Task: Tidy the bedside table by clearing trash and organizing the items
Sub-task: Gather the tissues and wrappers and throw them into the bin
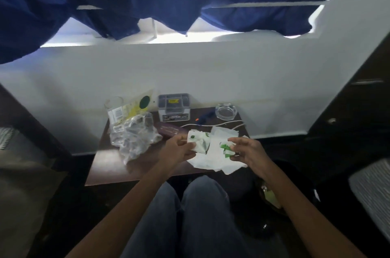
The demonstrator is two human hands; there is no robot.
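Crumpled white paper napkins (213,152) with green print lie over the right front part of the dark bedside table (109,171). My left hand (179,148) pinches the left napkin piece. My right hand (247,150) grips the right piece by its green-printed corner. A crinkled clear plastic bag (135,137) lies left of my hands. Behind it leans a yellow-green packet (130,109).
At the back stand a clear plastic box (174,106), a glass ashtray (225,111) and an empty glass (113,103). A purple case (171,130), a blue pen (203,119) and a white cord (223,125) lie mid-table. A dark bin (261,198) sits under my right forearm. My knees are below the table edge.
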